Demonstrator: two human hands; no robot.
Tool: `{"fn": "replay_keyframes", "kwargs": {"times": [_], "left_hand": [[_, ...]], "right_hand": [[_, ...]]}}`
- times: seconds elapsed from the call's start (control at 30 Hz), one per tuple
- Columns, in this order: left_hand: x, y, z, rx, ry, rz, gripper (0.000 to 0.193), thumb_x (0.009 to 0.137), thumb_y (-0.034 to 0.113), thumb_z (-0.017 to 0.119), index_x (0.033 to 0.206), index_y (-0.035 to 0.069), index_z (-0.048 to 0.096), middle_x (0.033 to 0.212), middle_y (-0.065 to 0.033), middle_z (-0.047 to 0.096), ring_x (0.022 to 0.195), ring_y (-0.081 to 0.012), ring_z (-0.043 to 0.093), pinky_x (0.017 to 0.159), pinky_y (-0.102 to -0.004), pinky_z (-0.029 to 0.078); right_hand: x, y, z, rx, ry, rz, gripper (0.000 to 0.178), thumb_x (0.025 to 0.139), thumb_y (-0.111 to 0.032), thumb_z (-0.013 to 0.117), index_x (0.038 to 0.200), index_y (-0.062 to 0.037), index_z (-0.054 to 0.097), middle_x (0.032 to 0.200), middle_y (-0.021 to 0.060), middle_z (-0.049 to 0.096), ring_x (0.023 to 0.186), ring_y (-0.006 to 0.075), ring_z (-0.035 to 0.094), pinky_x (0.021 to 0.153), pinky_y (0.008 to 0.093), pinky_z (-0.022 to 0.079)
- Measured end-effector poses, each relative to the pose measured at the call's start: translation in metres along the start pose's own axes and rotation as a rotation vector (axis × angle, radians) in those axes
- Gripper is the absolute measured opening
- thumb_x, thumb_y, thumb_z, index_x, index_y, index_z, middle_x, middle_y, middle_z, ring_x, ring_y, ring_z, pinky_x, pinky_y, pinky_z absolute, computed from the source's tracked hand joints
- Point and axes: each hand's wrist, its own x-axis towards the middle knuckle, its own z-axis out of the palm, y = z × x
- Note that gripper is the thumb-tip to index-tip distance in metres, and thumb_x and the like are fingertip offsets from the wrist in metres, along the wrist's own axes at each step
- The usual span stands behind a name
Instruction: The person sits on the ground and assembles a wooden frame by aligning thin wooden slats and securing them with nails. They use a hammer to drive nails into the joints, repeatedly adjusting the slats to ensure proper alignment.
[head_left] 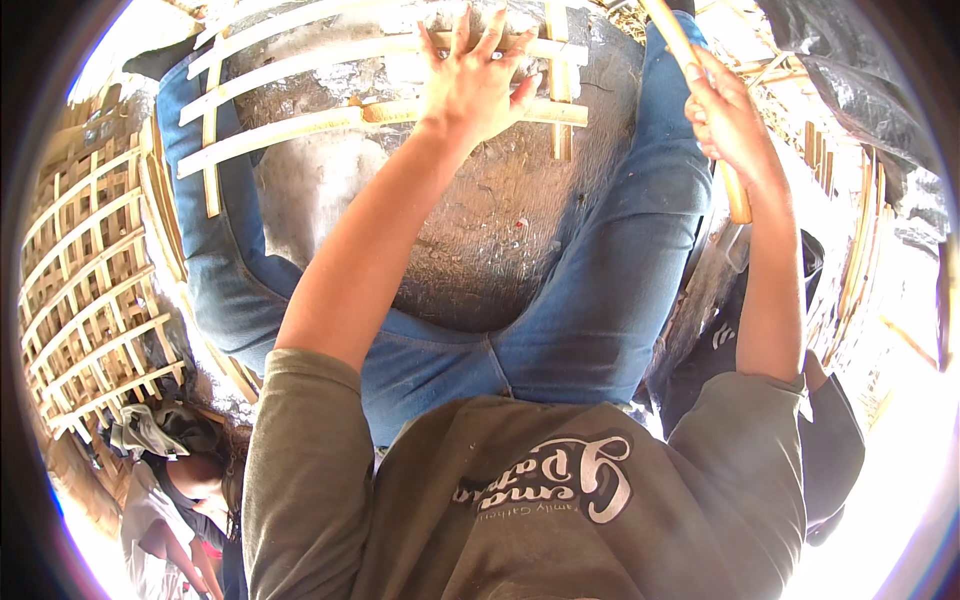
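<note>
A panel of pale bamboo slats (290, 125) lies crosswise on the floor between my outstretched legs, with a few long slats crossing short upright ones. My left hand (470, 90) presses flat on its slats, fingers spread. In my right hand (725, 115), raised beside my right knee, is a light wooden stick (738, 200). My fingers wrap round it. The stick's upper end runs out of the picture at the top, so I cannot tell whether it carries a tool head.
A finished-looking bamboo lattice (95, 270) leans at the far left. Dark plastic sheeting (865, 90) hangs at the upper right. Another person (190, 500) is low at the left, and someone in dark clothing (830, 450) is close behind my right arm. The floor (460, 240) is worn and dusty.
</note>
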Motion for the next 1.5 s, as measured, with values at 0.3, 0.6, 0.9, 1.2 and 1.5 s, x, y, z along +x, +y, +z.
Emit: {"fn": "replay_keyframes", "kwargs": {"times": [0.3, 0.6, 0.9, 1.2, 1.5], "left_hand": [[-0.004, -0.006, 0.019, 0.073, -0.089, -0.07, 0.056, 0.099, 0.054, 0.046, 0.153, 0.041, 0.037, 0.164, -0.0028, 0.027, 0.15, -0.0373, 0.024, 0.113, -0.0781, 0.013], [-0.004, -0.003, 0.014, 0.01, -0.013, -0.039, 0.058, 0.099, 0.052, 0.046, 0.153, 0.033, 0.038, 0.163, -0.0073, 0.029, 0.149, -0.0395, 0.027, 0.114, -0.0764, 0.013], [0.0, 0.001, 0.004, 0.03, -0.062, -0.03, 0.059, 0.099, 0.051, 0.044, 0.152, 0.025, 0.04, 0.161, -0.0125, 0.031, 0.148, -0.0413, 0.027, 0.115, -0.0745, 0.015], [0.001, -0.001, 0.018, 0.077, -0.123, -0.076, 0.053, 0.101, 0.055, 0.042, 0.151, 0.038, 0.041, 0.164, -0.0054, 0.027, 0.15, -0.0377, 0.023, 0.114, -0.0759, 0.015], [-0.001, -0.001, 0.02, 0.056, -0.087, -0.064, 0.055, 0.1, 0.053, 0.044, 0.153, 0.04, 0.036, 0.164, -0.0036, 0.026, 0.15, -0.0371, 0.024, 0.115, -0.0749, 0.013]], "right_hand": [[-0.011, 0.026, 0.039, -0.506, 0.167, -0.461, 0.037, 0.103, -0.022, 0.055, 0.137, -0.0087, 0.056, 0.104, 0.0257, 0.07, 0.098, 0.0406, 0.07, 0.082, 0.045, 0.056], [-0.001, 0.019, 0.044, -0.472, 0.263, -0.449, 0.036, 0.105, -0.026, 0.049, 0.137, -0.0114, 0.054, 0.102, 0.0212, 0.071, 0.091, 0.0379, 0.071, 0.078, 0.0454, 0.055], [0.001, 0.031, 0.04, -0.546, 0.24, -0.523, 0.035, 0.102, -0.02, 0.056, 0.136, -0.0103, 0.057, 0.099, 0.0258, 0.07, 0.096, 0.0431, 0.069, 0.082, 0.0471, 0.056], [-0.009, 0.045, 0.061, -0.585, 0.375, -0.66, 0.035, 0.101, -0.017, 0.054, 0.135, -0.0091, 0.055, 0.089, 0.0257, 0.069, 0.076, 0.0449, 0.069, 0.064, 0.0523, 0.056], [-0.017, 0.043, 0.058, -0.614, 0.338, -0.559, 0.04, 0.102, -0.017, 0.057, 0.141, -0.0088, 0.055, 0.072, 0.0074, 0.063, 0.063, 0.0123, 0.059, 0.061, 0.0301, 0.051]]}}
